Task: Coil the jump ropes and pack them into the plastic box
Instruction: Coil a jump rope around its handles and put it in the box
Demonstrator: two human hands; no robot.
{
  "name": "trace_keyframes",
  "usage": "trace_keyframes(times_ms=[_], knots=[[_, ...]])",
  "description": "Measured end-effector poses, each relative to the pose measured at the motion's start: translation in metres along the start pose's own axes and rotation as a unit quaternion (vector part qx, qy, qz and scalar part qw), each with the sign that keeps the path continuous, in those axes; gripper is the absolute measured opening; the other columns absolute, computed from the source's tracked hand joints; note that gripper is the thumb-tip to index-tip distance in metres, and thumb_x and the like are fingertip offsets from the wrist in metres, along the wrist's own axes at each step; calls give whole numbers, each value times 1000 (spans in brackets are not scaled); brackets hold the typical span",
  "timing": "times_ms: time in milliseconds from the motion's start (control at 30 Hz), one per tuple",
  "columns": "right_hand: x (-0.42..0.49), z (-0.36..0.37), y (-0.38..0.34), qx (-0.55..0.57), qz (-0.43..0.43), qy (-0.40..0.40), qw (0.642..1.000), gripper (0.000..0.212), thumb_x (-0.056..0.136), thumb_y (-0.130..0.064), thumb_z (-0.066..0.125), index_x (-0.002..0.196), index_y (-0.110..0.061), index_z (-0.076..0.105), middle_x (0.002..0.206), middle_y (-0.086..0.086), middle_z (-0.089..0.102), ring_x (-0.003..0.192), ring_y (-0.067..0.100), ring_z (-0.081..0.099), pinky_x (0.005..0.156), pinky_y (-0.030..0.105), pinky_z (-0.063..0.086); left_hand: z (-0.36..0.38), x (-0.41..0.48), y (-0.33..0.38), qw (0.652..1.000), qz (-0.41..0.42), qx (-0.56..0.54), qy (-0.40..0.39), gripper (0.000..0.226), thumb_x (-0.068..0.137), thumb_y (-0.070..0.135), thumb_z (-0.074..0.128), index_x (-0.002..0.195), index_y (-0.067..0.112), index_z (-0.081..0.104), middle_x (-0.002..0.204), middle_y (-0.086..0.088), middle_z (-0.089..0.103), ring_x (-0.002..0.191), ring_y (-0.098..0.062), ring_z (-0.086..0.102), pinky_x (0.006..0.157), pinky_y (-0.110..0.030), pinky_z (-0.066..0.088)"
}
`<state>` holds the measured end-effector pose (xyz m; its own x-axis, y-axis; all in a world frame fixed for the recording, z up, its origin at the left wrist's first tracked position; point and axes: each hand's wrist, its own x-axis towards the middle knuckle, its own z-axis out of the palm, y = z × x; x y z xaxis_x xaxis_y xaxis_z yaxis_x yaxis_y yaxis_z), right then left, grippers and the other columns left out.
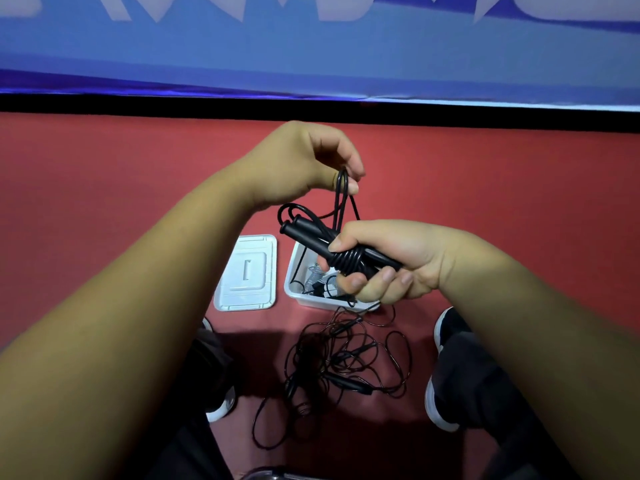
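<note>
My right hand (388,261) grips the two black handles of a jump rope (311,237), held side by side, with several turns of cord wound round them. My left hand (304,161) pinches a loop of that same cord above the handles. Below both hands stands the white plastic box (292,278) on the red floor, holding coiled rope and some silvery parts. A loose tangle of black jump ropes (346,362) lies on the floor in front of the box, between my feet.
The box's white lid (247,275) lies flat to the left of the box. My shoes (446,327) sit either side of the tangle. A black strip and a blue banner run along the far wall.
</note>
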<state>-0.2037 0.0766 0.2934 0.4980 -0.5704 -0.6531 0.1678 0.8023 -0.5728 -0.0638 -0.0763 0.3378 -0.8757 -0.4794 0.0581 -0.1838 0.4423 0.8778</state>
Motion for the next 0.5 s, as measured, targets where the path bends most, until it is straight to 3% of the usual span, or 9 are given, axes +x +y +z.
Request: trace_keyframes(times_ms=[133,300,400,500], knots=[[7,-7,-1,22,-13,96,995,15,98,-32,55,104,-19,52,73,2,46,45,4,26,33,14,15,-1,2,2,986,60,153,27,24,78,15,90,100,21,83,92,5,68,83,-1,64,78,-17,49],[7,-15,-6,53,-56,218,973,15,98,-31,57,100,-17,52,70,2,49,47,5,26,32,14,19,-4,-3,-3,938,138,319,7,14,85,17,80,99,22,83,91,1,58,84,-15,59,76,-32,48],[5,-16,-9,61,-101,274,954,16,101,-31,56,96,-16,54,65,2,51,47,5,26,36,14,18,-5,-7,-6,917,120,380,-27,12,90,22,75,101,21,79,91,1,57,84,-22,58,76,-36,46],[2,-18,-12,71,-136,296,943,19,101,-34,59,100,-15,56,66,2,51,48,6,26,34,16,23,-3,-8,-8,898,52,431,-77,10,91,27,73,98,20,73,89,3,58,85,-24,57,76,-37,45]])
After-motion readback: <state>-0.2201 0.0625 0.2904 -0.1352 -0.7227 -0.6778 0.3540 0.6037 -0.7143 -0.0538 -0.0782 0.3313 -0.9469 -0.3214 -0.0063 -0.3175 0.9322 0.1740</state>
